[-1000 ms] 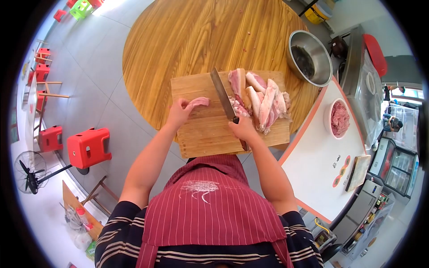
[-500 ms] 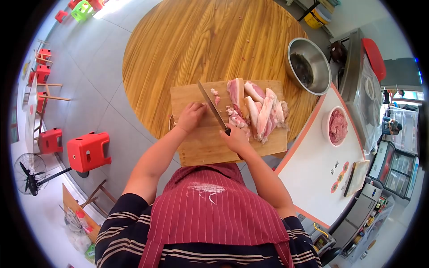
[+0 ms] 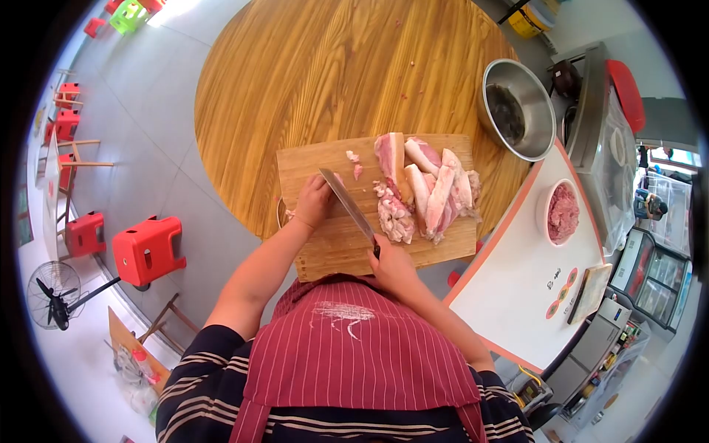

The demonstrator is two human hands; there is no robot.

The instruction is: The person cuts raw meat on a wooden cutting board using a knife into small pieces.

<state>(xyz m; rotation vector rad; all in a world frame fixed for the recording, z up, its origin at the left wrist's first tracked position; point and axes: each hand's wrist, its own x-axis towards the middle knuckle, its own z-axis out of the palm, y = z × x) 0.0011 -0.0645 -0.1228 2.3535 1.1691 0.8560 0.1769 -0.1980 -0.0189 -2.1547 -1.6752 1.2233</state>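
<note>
My right hand (image 3: 393, 264) grips the dark handle of a kitchen knife (image 3: 348, 207), its long blade slanting up and left over the wooden cutting board (image 3: 310, 255). Beside the blade's tip, my left hand (image 3: 315, 202) is closed with curled fingers pressed to the board. What lies under those fingers is hidden by the hand and blade. Small meat scraps (image 3: 357, 171) lie beyond the blade. To the right are strips of pork belly (image 3: 441, 193) in a heap, with a pile of chopped fatty pork (image 3: 395, 218) at their near left.
The board rests on a round wooden table (image 3: 295, 81). A steel bowl (image 3: 543, 111) with dark contents stands at its right edge. On a white side table (image 3: 509, 295) sits a bowl of minced meat (image 3: 563, 214). A red stool (image 3: 148, 251) is at left.
My right hand has drawn the knife back toward my body, and its tip now sits by my left fingers. My left hand has shifted slightly nearer to me.
</note>
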